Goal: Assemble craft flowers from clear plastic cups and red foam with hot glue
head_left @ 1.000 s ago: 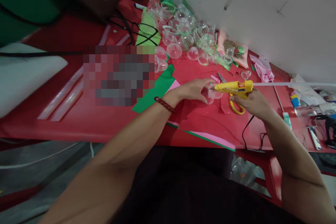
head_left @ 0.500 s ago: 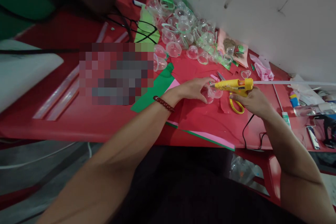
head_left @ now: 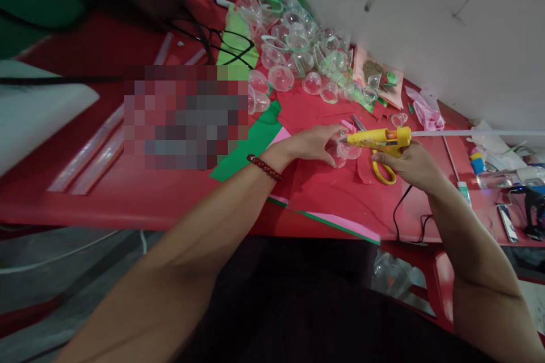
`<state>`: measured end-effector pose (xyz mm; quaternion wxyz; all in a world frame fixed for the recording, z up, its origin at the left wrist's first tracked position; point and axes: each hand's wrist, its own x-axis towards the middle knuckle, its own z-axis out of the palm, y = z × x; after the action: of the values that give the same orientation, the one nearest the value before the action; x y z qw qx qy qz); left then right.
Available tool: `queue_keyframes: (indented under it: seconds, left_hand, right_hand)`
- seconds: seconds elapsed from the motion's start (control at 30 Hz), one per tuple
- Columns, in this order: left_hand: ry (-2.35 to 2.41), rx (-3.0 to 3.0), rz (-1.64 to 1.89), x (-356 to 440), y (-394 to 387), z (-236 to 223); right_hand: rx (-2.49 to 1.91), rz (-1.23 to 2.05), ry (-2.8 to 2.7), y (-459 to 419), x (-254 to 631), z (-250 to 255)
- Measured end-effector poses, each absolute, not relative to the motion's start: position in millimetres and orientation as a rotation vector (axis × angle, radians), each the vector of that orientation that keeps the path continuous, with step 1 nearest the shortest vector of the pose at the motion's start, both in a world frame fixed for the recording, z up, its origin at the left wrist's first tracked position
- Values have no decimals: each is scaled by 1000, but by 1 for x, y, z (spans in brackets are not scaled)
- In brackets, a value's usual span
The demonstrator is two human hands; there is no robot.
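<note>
My left hand (head_left: 313,144) curls its thumb and fingers around clear plastic cups (head_left: 347,151) low over red paper (head_left: 327,193). In my right hand (head_left: 413,163) is a yellow glue gun (head_left: 370,137), its nozzle pointing left at the cups beside my left fingertips. A long whitish glue stick (head_left: 443,133) runs out of the gun's back. Whether the nozzle touches a cup I cannot tell. Below the gun shows a yellow loop handle (head_left: 386,174), seemingly of scissors whose metal blades (head_left: 357,121) show above it.
Many clear cups (head_left: 298,39) are heaped along the wall. Eyeglasses (head_left: 236,39) lie on light green paper. Green paper (head_left: 251,142) and clear strips (head_left: 91,153) are on the left. A black cord (head_left: 395,212) loops near the front edge; a phone (head_left: 507,222) sits far right.
Both hands, the cups and the glue gun stay almost still. The view has shifted very slightly.
</note>
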<state>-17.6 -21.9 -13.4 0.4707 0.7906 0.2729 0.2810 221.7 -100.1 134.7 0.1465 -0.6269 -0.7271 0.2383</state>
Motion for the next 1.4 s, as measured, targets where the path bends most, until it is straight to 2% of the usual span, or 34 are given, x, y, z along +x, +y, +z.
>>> queue_keyframes:
  seconds: [0.8, 1.4]
  left_hand:
    - [744, 1938, 593, -15, -20, -10]
    - [714, 1962, 647, -17, -19, -15]
  right_hand:
    - [-1841, 667, -2083, -94, 231, 134]
    - [-1925, 579, -2084, -94, 236, 132]
